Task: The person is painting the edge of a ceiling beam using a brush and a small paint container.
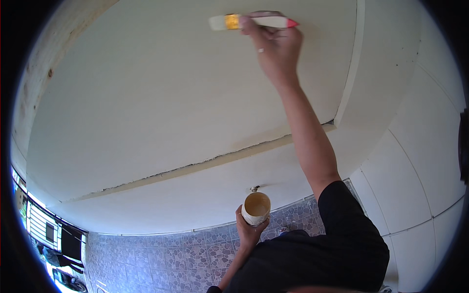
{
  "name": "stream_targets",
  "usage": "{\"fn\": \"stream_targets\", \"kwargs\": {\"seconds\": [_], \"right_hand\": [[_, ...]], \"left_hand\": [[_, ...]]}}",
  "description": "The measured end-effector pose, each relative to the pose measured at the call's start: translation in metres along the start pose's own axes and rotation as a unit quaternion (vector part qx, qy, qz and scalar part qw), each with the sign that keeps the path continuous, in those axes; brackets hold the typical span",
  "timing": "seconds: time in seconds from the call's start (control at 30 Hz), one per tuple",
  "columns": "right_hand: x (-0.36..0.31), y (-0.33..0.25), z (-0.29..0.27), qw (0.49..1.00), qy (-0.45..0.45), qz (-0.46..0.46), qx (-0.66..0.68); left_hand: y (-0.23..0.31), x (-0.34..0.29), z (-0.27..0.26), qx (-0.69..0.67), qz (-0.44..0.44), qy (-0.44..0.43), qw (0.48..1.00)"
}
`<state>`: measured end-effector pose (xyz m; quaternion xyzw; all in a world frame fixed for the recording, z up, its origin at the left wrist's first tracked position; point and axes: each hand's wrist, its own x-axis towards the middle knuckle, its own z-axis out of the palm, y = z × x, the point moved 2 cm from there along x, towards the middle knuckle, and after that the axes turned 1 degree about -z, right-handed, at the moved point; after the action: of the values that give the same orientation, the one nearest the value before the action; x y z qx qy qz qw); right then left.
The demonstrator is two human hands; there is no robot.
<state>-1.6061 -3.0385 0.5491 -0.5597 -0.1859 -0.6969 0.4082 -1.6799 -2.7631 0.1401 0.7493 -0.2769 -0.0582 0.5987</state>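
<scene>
High in the view, my right hand [273,41] grips a paintbrush [267,21] by its pale handle with a red tip. The brush lies sideways, its gold ferrule and whitish bristles pointing left against the pale wall [161,88]; the hand and brush are slightly blurred. Lower down, my left hand [250,233] is wrapped round a white cup-like container [256,209]. Its open top faces up, with a tan inside and some pale stuff at the bottom that I cannot make out.
A ledge with a cracked, dark-edged joint [210,160] crosses the wall below the brush. Under it a small tap-like fitting [254,188] sticks out. Patterned stone tiles [161,259] cover the floor. White panels [405,166] stand at right; a railing [41,222] is at lower left.
</scene>
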Motion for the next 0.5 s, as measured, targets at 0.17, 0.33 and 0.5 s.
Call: {"fn": "stream_targets", "kwargs": {"seconds": [0.17, 0.33, 0.5], "right_hand": [[0.007, 0.025, -0.04, 0.994, 0.067, 0.013, -0.082], [0.011, -0.003, -0.11, 0.958, 0.197, -0.04, -0.206], [-0.008, -0.001, -0.038, 0.875, 0.076, -0.209, -0.431]], "left_hand": [[0.002, 0.003, -0.004, -0.006, 0.004, 0.014, 1.0], [-0.001, -0.003, -0.007, -0.019, 0.007, 0.02, 1.0], [-0.002, -0.004, -0.008, 0.001, 0.01, 0.01, 1.0]]}}
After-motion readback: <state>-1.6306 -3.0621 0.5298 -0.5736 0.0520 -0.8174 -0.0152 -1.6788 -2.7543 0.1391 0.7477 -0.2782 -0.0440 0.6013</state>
